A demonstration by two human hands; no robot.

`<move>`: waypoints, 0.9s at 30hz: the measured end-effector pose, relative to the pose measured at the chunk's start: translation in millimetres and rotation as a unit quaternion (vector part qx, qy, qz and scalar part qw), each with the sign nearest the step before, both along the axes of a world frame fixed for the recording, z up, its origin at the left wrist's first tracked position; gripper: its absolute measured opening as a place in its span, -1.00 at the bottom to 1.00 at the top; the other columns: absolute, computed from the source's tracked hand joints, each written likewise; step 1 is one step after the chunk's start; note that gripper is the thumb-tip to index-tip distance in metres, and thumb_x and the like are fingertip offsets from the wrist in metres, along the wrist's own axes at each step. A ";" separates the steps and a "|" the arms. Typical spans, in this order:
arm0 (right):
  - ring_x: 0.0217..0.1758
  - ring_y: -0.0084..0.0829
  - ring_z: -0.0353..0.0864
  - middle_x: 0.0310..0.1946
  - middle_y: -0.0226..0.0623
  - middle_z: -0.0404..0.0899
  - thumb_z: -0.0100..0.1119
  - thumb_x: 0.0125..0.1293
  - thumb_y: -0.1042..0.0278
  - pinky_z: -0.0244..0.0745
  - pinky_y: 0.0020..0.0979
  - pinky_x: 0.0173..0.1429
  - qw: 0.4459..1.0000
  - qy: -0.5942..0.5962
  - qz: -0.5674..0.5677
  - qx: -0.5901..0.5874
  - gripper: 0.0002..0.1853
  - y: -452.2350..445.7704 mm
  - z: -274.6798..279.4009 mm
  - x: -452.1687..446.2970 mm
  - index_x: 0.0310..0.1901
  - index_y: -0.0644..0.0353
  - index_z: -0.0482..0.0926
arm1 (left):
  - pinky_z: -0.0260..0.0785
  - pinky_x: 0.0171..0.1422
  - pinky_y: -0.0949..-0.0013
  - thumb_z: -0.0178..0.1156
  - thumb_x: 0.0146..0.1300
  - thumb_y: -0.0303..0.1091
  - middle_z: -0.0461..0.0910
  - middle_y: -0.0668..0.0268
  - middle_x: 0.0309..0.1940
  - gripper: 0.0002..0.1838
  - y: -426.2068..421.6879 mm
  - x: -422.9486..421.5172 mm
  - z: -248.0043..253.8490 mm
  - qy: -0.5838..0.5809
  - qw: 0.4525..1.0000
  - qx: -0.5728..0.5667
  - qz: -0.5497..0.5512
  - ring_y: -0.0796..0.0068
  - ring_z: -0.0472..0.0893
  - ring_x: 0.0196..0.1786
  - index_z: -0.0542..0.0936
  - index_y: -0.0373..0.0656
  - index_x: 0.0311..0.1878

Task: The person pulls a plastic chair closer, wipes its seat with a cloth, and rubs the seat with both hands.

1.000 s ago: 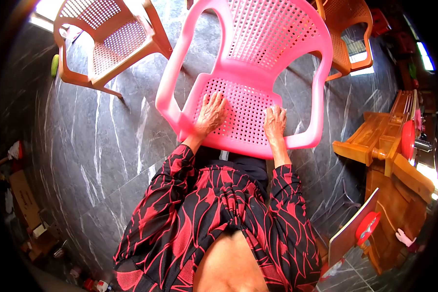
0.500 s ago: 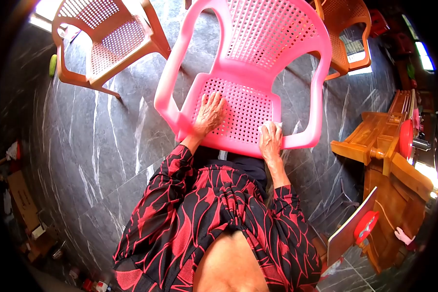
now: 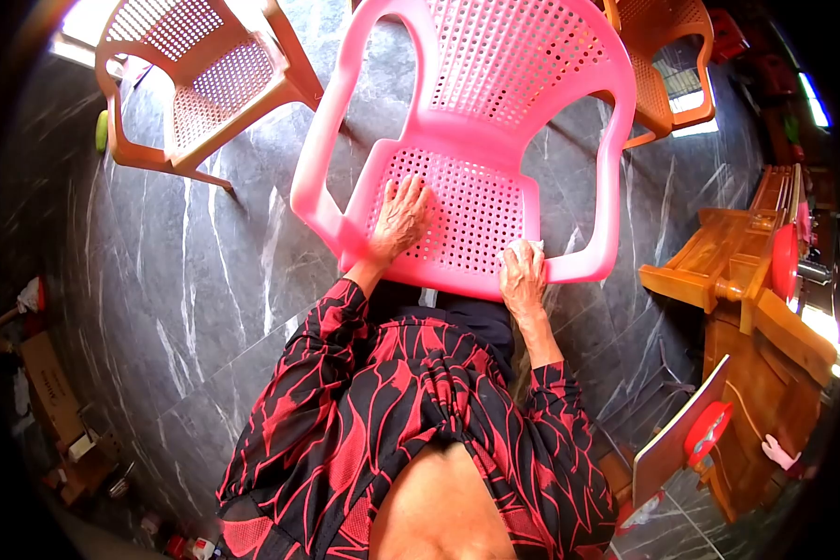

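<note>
pink chair: one, in front of the person, seat toward the body; the landmark here.
hands: two, both on the pink chair.
left hand: laid on the left part of its perforated seat, fingers extended and narrowly spaced, gripping nothing.
right hand: at the seat's right front corner, fingers bent over a pale cloth.
pale cloth: one small piece, mostly hidden under those fingers.
brown chairs: two, one left of the pink chair, one to its upper right.
wooden furniture: right of the pink chair; count of pieces unclear.
green object: one, far left of the pink chair.
</note>
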State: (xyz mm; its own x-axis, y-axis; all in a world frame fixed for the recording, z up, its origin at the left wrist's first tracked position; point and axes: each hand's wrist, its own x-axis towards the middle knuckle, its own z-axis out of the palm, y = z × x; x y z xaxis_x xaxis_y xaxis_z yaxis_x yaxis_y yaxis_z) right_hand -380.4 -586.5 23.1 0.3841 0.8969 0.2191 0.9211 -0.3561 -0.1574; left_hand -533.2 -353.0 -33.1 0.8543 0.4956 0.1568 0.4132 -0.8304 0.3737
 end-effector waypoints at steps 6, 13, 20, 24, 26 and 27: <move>0.12 -0.01 0.40 -0.04 -0.08 0.43 0.18 0.13 0.50 0.42 -0.05 0.17 1.000 -0.026 -0.006 0.001 -0.83 16.3 -6.8 22.8 -0.21 0.24 0.55 | -0.01 0.47 -0.18 0.13 0.28 -0.22 0.32 0.01 0.29 -0.57 -0.6 0.2 0.7 0.000 1.000 0.007 0.002 0.02 0.25 0.41 0.44 -0.18 0.16; 0.11 0.00 0.39 -0.05 -0.07 0.40 0.14 0.15 0.49 0.43 -0.06 0.17 1.000 -0.022 -0.014 0.000 -0.87 43.1 -18.6 48.4 -0.25 0.27 0.53 | 0.00 0.45 -0.15 0.13 0.26 -0.22 0.34 0.03 0.26 -0.59 0.2 1.1 7.8 0.001 1.000 0.015 0.001 0.07 0.27 0.39 0.44 -0.15 0.14; 0.08 0.03 0.39 0.00 -0.09 0.40 0.14 0.15 0.50 0.42 -0.04 0.15 0.997 -0.008 -0.068 -0.037 -0.83 72.3 -34.7 65.7 -0.19 0.21 0.55 | 0.02 0.45 -0.20 0.14 0.21 -0.21 0.32 0.01 0.24 -0.55 0.4 0.2 5.9 -0.002 1.000 0.021 -0.004 0.05 0.25 0.40 0.42 -0.21 0.13; 0.09 0.03 0.39 0.01 -0.10 0.40 0.14 0.16 0.50 0.42 -0.04 0.16 0.996 -0.002 -0.075 -0.039 -0.82 73.2 -43.1 68.0 -0.17 0.19 0.55 | -0.01 0.46 -0.15 0.16 0.23 -0.23 0.31 0.05 0.27 -0.57 0.5 0.3 10.2 0.008 1.000 0.008 -0.002 0.09 0.25 0.40 0.42 -0.16 0.13; 0.10 0.03 0.38 0.00 -0.10 0.41 0.14 0.15 0.51 0.41 -0.04 0.17 0.997 0.008 -0.074 -0.022 -0.82 71.8 -41.1 65.3 -0.17 0.19 0.55 | -0.01 0.46 -0.15 0.16 0.22 -0.23 0.31 0.05 0.27 -0.57 0.3 0.0 11.4 0.007 1.000 0.008 -0.002 0.09 0.25 0.40 0.42 -0.16 0.13; 0.10 0.03 0.38 0.00 -0.10 0.41 0.14 0.15 0.51 0.41 -0.04 0.17 0.997 0.007 -0.073 -0.022 -0.82 70.2 -39.7 63.8 -0.17 0.19 0.55 | -0.02 0.46 -0.15 0.16 0.23 -0.22 0.31 0.05 0.27 -0.57 0.5 -0.2 12.0 0.009 1.000 0.007 -0.002 0.09 0.25 0.40 0.42 -0.17 0.13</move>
State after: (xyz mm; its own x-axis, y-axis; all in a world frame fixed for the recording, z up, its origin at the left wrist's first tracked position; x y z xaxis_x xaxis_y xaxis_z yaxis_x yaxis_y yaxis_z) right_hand -316.7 -516.3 -16.6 0.5147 0.8394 0.1744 0.8564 -0.4937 -0.1515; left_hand -533.4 -352.5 -21.1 0.8590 0.4900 0.1486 0.4163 -0.8373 0.3543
